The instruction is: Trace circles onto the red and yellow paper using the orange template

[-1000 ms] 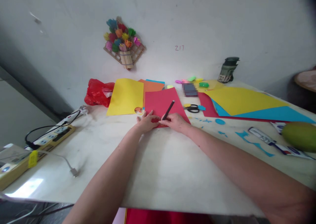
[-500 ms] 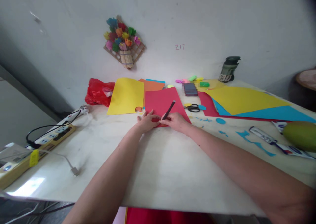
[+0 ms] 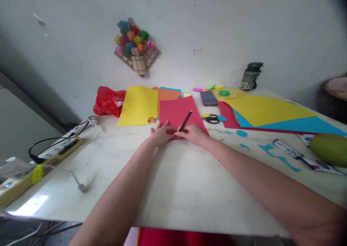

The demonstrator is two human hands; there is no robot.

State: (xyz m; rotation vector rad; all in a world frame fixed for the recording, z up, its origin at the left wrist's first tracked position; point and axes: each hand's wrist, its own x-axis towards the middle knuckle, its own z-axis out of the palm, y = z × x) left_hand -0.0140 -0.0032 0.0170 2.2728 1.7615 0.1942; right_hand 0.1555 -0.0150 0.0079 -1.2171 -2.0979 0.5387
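Observation:
A red paper sheet [image 3: 177, 110] lies on the table in front of me. My right hand [image 3: 193, 133] is closed round a dark pen [image 3: 185, 121], its tip low at the sheet's near edge. My left hand [image 3: 162, 133] rests on the near left corner of the sheet, fingers spread, its fingertips close to the pen tip. A small orange-red piece [image 3: 177, 137] shows between the hands, partly covered by them. Beside the red sheet, on the left, is a yellow sheet [image 3: 139, 105], with an orange sheet [image 3: 168, 94] behind.
Black-handled scissors [image 3: 213, 119] and blue scraps [image 3: 242, 133] lie right of the hands. Farther right are large yellow [image 3: 268, 108] and blue sheets [image 3: 303, 124], a marker [image 3: 287, 149] and a green fruit [image 3: 329, 149]. A power strip [image 3: 51, 155] lines the left edge.

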